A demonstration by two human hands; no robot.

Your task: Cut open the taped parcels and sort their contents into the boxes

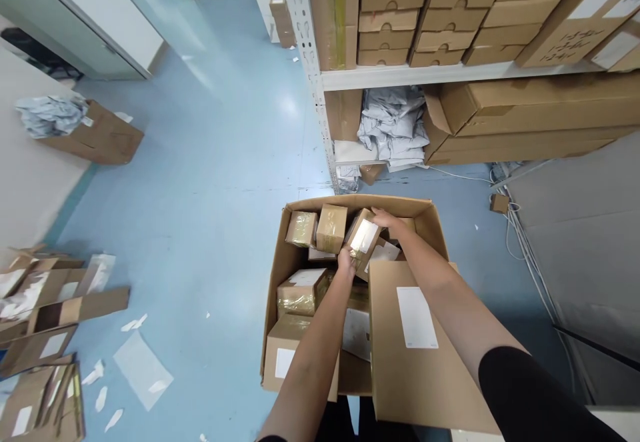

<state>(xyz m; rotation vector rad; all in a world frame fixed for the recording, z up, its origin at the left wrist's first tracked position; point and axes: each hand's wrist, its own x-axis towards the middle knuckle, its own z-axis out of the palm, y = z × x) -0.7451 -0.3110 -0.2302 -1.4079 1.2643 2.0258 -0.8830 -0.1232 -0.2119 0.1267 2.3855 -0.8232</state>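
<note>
Both my hands reach into a large open carton [278, 265] and grip a small cardboard box [361, 241] with a white label, held tilted. My left hand [347, 262] closes on its near end. At its far right corner, my right hand [386, 219] has its fingers against the edge. Two small taped boxes, a left one [301, 229] and a right one [331, 227], lie just left of it. Further boxes, one of them a taped box [299, 292], fill the carton's left side. A big labelled box [425, 362] rests over the carton's right near side, under my right forearm.
A metal shelf [380, 79] stacked with cartons stands ahead. Flattened cardboard [45, 309] and paper scraps lie on the blue floor at left. A carton of grey bags [100, 132] stands by the left wall. Cables [533, 255] run along the right.
</note>
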